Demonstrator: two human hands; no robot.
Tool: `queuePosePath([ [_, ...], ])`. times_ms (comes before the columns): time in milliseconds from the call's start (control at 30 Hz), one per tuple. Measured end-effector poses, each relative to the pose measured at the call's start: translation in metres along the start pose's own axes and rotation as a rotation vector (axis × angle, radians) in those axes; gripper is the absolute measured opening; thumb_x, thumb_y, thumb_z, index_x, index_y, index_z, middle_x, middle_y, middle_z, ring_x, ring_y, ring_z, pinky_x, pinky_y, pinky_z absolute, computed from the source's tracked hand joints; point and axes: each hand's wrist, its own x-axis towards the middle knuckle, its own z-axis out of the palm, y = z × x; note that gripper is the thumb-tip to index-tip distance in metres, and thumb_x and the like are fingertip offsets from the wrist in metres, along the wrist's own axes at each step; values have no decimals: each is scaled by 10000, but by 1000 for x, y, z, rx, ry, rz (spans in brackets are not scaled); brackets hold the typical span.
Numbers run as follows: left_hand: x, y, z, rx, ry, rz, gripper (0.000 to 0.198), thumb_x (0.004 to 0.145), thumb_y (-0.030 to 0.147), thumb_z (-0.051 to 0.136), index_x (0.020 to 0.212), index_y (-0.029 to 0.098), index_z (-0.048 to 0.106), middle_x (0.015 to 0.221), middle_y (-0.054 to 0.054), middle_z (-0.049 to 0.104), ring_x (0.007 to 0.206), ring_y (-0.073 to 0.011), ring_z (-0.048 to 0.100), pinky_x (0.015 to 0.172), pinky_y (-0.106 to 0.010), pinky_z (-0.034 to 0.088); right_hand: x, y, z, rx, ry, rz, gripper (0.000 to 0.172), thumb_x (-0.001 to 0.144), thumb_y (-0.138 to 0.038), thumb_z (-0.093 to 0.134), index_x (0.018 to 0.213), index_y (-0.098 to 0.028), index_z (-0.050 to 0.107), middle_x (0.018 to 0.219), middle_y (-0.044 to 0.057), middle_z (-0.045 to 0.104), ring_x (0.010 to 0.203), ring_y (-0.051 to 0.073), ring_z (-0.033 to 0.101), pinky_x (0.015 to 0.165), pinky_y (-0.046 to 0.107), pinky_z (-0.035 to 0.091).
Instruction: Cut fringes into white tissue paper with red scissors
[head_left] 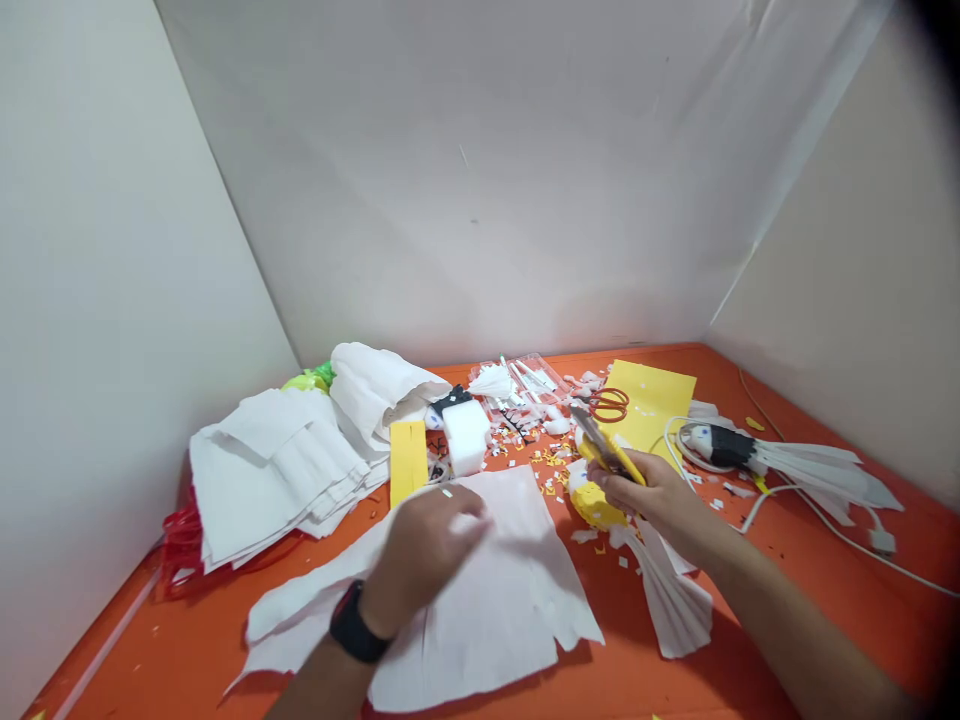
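My right hand (pixel 645 492) is closed around a yellow utility knife (pixel 625 464), its blade pointing up and to the left. Below it lie a yellow crafted piece (pixel 596 505) and a pleated white paper tail (pixel 670 600). My left hand (pixel 435 530), with a dark watch on the wrist, is over a large white sheet (pixel 487 610) with ragged edges. Its fingers look curled but are blurred, so their grip is unclear. Just beyond that hand are a yellow strip (pixel 408 462) and a white foam block (pixel 466 438).
Stacked white sheets (pixel 259 470) and a rolled white sheet (pixel 382 385) occupy the left. Orange-handled scissors (pixel 609 404) rest by yellow paper (pixel 652 395). A black-and-white paper figure (pixel 724 446) and a white cable (pixel 832 530) lie right. Small scraps litter the orange table (pixel 585 690).
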Motion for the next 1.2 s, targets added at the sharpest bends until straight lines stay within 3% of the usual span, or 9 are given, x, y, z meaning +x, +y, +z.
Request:
queuePosePath([
  [67, 5, -25, -17, 317, 217, -461, 471, 979, 596, 405, 787, 230, 631, 754, -73, 703, 736, -262, 667, 667, -343, 459, 1, 4, -1, 112, 45, 7, 337, 859, -506, 653, 847, -173, 605, 647, -42, 425, 569, 108, 354, 524, 249, 277],
  [200, 11, -67, -26, 438, 73, -784, 502, 871, 687, 510, 902, 204, 645, 814, -123, 738, 785, -333, 697, 600, -335, 410, 2, 8, -1, 298, 92, -32, 323, 852, -480, 678, 821, -172, 584, 653, -43, 410, 567, 104, 344, 527, 258, 273],
  [433, 13, -79, -9, 147, 160, -712, 356, 824, 428, 656, 1101, 207, 621, 1004, -84, 773, 898, -269, 720, 650, -291, 458, 6, 2, -1, 560, 245, -77, 231, 820, -352, 695, 905, -181, 566, 652, -72, 368, 536, 82, 318, 495, 236, 264],
  [567, 17, -68, -16, 92, 268, -658, 203, 873, 397, 585, 939, 227, 675, 956, -45, 769, 860, -233, 701, 708, -283, 485, 10, 0, -4, 684, 375, -130, 240, 836, -322, 670, 827, -219, 454, 668, -70, 437, 534, 83, 367, 490, 218, 305],
  [767, 14, -51, -27, 22, 569, -673, 299, 915, 484, 550, 959, 227, 697, 869, -22, 739, 750, -203, 652, 686, -277, 474, 10, -2, -10, 688, 512, -140, 194, 878, -313, 624, 837, -223, 458, 712, -59, 556, 499, 73, 440, 478, 212, 361],
  [900, 9, -50, -33, 32, 776, -694, 381, 945, 520, 514, 757, 203, 609, 700, 6, 646, 656, -164, 574, 596, -258, 406, 9, -6, -9, 706, 549, -157, 192, 867, -351, 651, 902, -226, 510, 765, -48, 598, 492, 76, 477, 454, 212, 378],
  [1000, 11, -55, -34, 58, 794, -690, 396, 958, 491, 505, 706, 198, 591, 676, 9, 637, 642, -160, 566, 592, -266, 396, 9, -7, -10, 714, 553, -136, 215, 840, -365, 668, 907, -236, 510, 727, -50, 591, 469, 90, 480, 427, 217, 377],
  [1100, 13, -58, -33, 78, 813, -604, 288, 927, 444, 580, 1042, 201, 681, 980, -52, 715, 856, -221, 656, 728, -314, 490, 9, -7, -11, 758, 541, -112, 204, 818, -314, 646, 870, -246, 461, 680, -65, 569, 431, 85, 442, 407, 211, 345],
  [1200, 11, -52, -31, 195, 1005, -349, 662, 843, 363, 709, 1427, 152, 480, 1359, -190, 555, 1185, -328, 578, 928, -446, 512, 9, -8, -13, 820, 527, -127, 140, 807, -307, 556, 860, -248, 441, 684, -61, 559, 416, 83, 420, 395, 215, 319],
])
